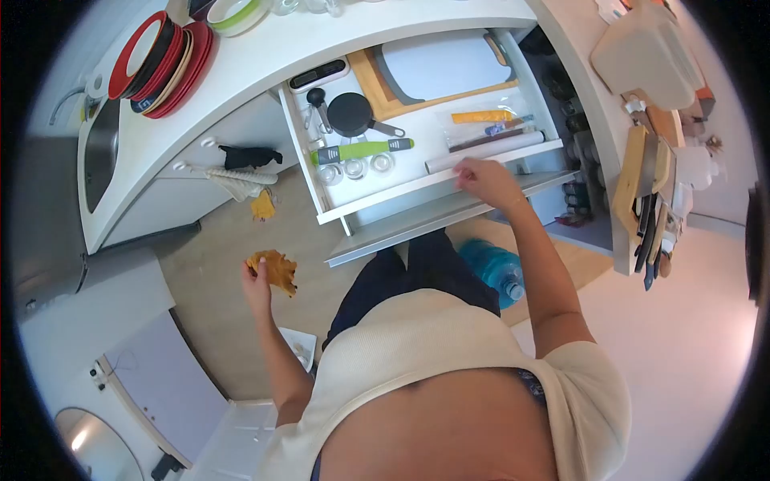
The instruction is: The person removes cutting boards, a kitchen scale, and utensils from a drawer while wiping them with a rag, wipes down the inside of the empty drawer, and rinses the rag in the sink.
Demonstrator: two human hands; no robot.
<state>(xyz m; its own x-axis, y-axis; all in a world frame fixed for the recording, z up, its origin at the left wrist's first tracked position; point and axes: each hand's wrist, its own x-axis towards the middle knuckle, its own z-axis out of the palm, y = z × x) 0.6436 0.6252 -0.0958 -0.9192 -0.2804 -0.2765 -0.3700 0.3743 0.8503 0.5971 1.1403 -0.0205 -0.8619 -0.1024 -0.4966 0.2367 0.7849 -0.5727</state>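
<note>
My left hand [257, 280] is closed around a crumpled mustard-yellow cloth [277, 271], held over the floor to the left. At the front edge of a pulled-out white drawer [337, 210], my right hand [484, 182] has its fingers curled; what they hold, if anything, is hidden. Just beyond its fingertips lies a pale roll [481, 152]. Inside the drawer are a small black pan [350, 114], a black measuring scoop [318, 99], a green and grey utensil [362, 151], several small glasses [354, 168], cutting boards [441, 68] and a plastic bag [485, 120] of items.
Below the drawer, a second drawer front [409, 228] sticks out before my legs. A blue water bottle [493, 271] stands on the floor at right. Stacked plates [172, 72] are by the sink [103, 152]. Cloths [241, 176] hang from cabinet knobs. Knives [648, 228] occupy the right counter.
</note>
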